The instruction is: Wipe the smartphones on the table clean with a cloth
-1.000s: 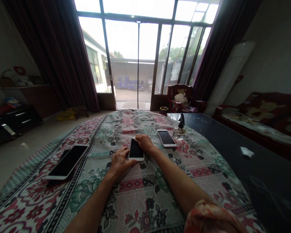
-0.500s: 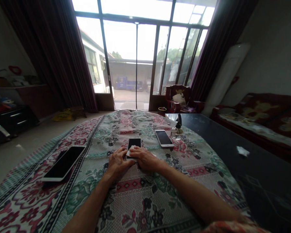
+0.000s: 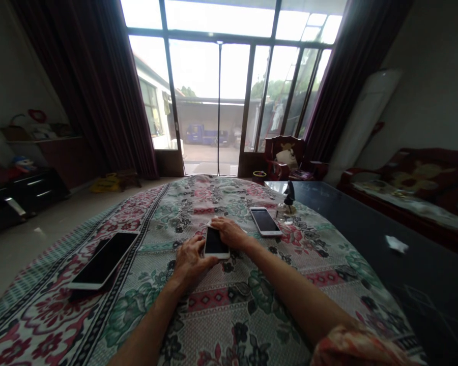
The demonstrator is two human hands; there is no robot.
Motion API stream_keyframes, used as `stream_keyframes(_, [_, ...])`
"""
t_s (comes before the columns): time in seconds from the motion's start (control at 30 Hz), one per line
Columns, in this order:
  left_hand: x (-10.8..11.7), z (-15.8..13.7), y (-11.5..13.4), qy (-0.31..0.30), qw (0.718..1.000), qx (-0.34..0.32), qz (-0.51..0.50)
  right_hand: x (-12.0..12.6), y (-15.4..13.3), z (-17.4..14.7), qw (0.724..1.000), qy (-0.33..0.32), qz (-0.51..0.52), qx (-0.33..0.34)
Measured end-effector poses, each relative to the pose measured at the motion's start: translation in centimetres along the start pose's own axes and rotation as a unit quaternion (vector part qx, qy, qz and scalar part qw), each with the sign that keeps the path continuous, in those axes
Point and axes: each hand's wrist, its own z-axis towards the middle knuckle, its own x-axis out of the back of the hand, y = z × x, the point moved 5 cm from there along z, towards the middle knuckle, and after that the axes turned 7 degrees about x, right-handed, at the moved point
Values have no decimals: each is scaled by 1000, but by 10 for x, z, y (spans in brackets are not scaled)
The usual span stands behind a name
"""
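A white smartphone [image 3: 216, 244] with a dark screen lies on the patterned tablecloth in front of me. My left hand [image 3: 191, 258] grips its lower left side, with the fingers at the left edge and the thumb along the bottom edge. On the phone's upper end, my right hand [image 3: 229, 232] presses with bent fingers over a white tissue [image 3: 210, 222]; most of the tissue is hidden beneath them. Another white smartphone [image 3: 265, 221] rests just to the right. Farther left, a large white tablet [image 3: 105, 260] sits tilted on a dark object.
A clear bottle with a black spray top [image 3: 289, 201] stands beyond the right phone. The floral tablecloth [image 3: 152, 305] covers the table's left and middle part. A crumpled white tissue [image 3: 396, 244] lies on the bare dark tabletop [image 3: 374, 223] at right.
My right hand has slid from the phone's lower part up to its far end, uncovering the screen's lower half. My left hand stays at the phone's left side. The view has shifted slightly.
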Motion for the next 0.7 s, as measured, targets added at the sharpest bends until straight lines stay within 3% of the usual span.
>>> stream_keyframes(0.13, [-1, 0, 1, 10, 1000, -4, 1, -5, 13, 14, 999, -9, -17, -32])
stream_keyframes(0.27, [-2, -1, 0, 14, 1000, -3, -7, -7, 9, 14, 1000, 3, -17, -3])
stream_keyframes(0.5, [-3, 0, 0, 24, 1000, 7, -10, -1, -28, -18, 994, -2, 42, 98])
stream_keyframes(0.7, [2, 0, 0, 26, 999, -6, 23, 9, -53, -48, 990, 13, 68, 126])
